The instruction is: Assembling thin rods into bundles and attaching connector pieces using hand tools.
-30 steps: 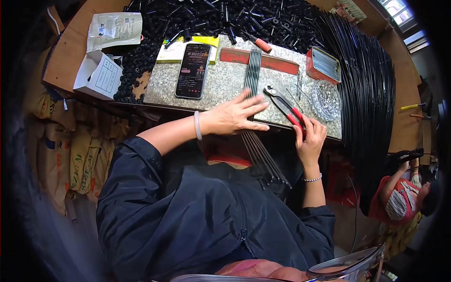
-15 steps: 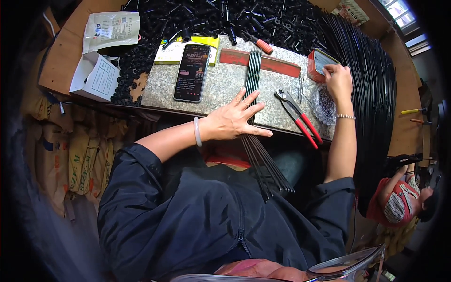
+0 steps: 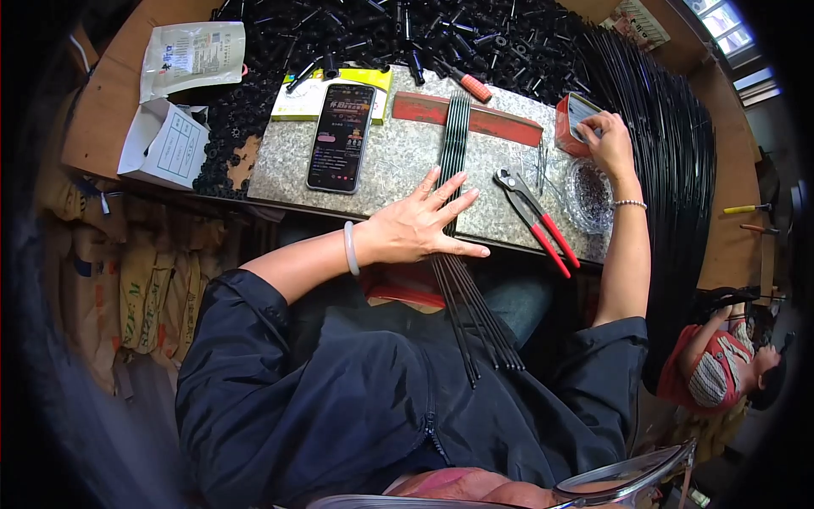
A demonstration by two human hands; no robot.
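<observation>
A row of thin black rods (image 3: 456, 136) lies side by side across the stone slab (image 3: 398, 182), the lower ends fanning out past its near edge over my lap. My left hand (image 3: 415, 225) rests flat on the rods with its fingers spread. At the right, my right hand (image 3: 609, 142) is at the open red tin (image 3: 566, 127), thumb and fingers curled together over its contents; whatever they pinch is too small to make out. A red metal bar (image 3: 500, 127) lies beneath the rods' far part. Red-handled pliers (image 3: 536, 220) lie between my hands.
A phone (image 3: 342, 140) leans on a yellow-white box (image 3: 292, 100) at left. Near my right wrist stands a clear glass dish (image 3: 585, 199). A red-handled screwdriver (image 3: 473, 86) and heaped black parts (image 3: 339, 30) lie behind; long black rods (image 3: 670, 144) fill the right. Another person (image 3: 716, 365) sits farther right.
My right hand has shifted slightly and its fingers reach a little lower into the red tin. My left hand keeps its place on the rods. The whole view has shifted a little.
</observation>
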